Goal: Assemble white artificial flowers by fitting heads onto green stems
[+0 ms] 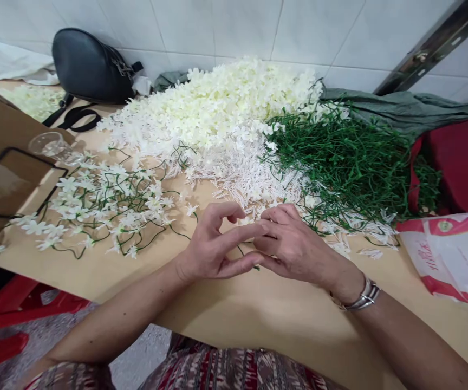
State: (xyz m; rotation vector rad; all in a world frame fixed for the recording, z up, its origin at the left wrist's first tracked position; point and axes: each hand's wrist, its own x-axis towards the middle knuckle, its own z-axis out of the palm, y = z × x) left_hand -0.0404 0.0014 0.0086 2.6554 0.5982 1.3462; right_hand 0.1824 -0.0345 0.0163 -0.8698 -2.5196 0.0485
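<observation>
Head view. Left hand [221,244] at the near middle of the table [234,314], half curled: index finger and thumb apart, reaching right. Both meet the fingers of the right hand [294,244]. Right fingers bent and bunched; cannot tell whether they are closed on anything, as the tips are partly hidden. A thin green stem [240,251] shows between the hands, its lower end by the two thumbs; which hand bears it, unclear. Bracelet [367,295] on right wrist.

Just beyond the hands, white slivers [238,179] spread loosely; farther, a heap of cream petals [234,97] near the tiled wall [242,27]. To the right, a tangle of green stems [348,157], then a red-and-white packet [453,254]. To the left, white flowers [112,200] on green stalks, a clear cup [51,146] beyond; black bag [90,65] far left.
</observation>
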